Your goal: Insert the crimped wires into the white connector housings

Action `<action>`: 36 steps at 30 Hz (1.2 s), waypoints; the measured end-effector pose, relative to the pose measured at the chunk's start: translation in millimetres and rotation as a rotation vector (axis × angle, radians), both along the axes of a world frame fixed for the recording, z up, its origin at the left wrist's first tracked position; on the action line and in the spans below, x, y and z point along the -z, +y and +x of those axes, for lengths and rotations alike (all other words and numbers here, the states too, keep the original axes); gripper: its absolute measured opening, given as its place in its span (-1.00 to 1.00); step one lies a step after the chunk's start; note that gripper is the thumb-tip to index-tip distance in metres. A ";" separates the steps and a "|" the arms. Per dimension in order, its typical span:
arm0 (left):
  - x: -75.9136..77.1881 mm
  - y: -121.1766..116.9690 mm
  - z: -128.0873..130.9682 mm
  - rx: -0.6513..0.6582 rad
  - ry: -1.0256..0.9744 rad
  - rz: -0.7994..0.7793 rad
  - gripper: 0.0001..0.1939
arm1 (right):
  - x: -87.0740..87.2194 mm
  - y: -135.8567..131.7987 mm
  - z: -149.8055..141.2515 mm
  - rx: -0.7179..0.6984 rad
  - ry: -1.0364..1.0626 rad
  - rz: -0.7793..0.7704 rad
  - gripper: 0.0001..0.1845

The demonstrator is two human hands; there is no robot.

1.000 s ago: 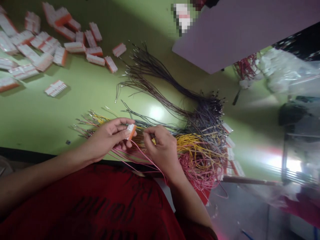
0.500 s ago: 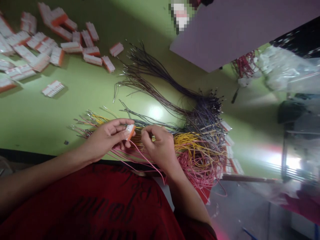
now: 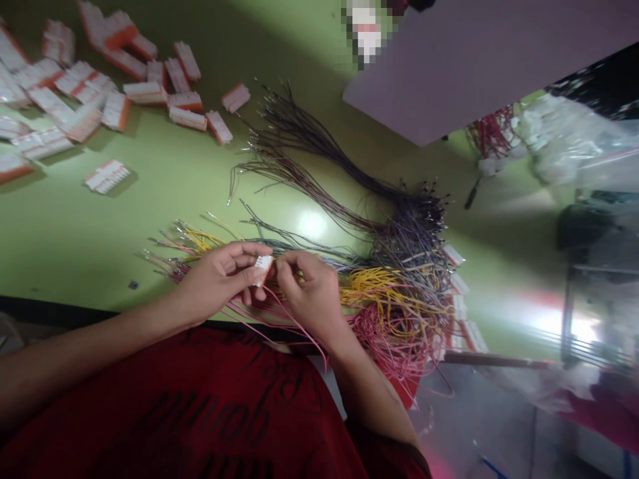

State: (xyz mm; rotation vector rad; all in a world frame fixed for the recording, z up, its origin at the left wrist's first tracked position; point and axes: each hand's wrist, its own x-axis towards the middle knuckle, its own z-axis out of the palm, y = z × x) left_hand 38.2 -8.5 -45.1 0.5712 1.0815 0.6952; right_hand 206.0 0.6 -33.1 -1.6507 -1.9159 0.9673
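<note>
Between the thumb and fingers of my left hand (image 3: 210,283) is a small white and orange connector housing (image 3: 263,270). A pink wire (image 3: 299,324) trails from its lower end, down past my right wrist. My right hand (image 3: 317,296) is closed in a pinch right beside the orange side of the housing; whatever sits between its fingertips is too small to make out. Under and around both hands lie bundles of yellow wires (image 3: 377,283), pink wires (image 3: 379,336) and grey wires (image 3: 309,246), with metal terminals at their left ends.
Many loose connector housings (image 3: 107,176) lie on the green table (image 3: 164,193) at the left. Dark brown wire bundles (image 3: 324,143) stretch across the middle. A purple sheet (image 3: 449,73) covers the upper right, near clear plastic bags (image 3: 564,136). More housings (image 3: 472,336) lie right of the wires.
My right hand has moved left, closing the gap to the connector housing. The housing has shifted slightly to the right and turned a little in my left hand.
</note>
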 end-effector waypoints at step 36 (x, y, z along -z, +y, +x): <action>3.7 -0.6 -0.7 0.001 -0.006 0.020 -0.68 | -73.3 -33.3 21.8 -0.111 -0.063 0.162 -0.79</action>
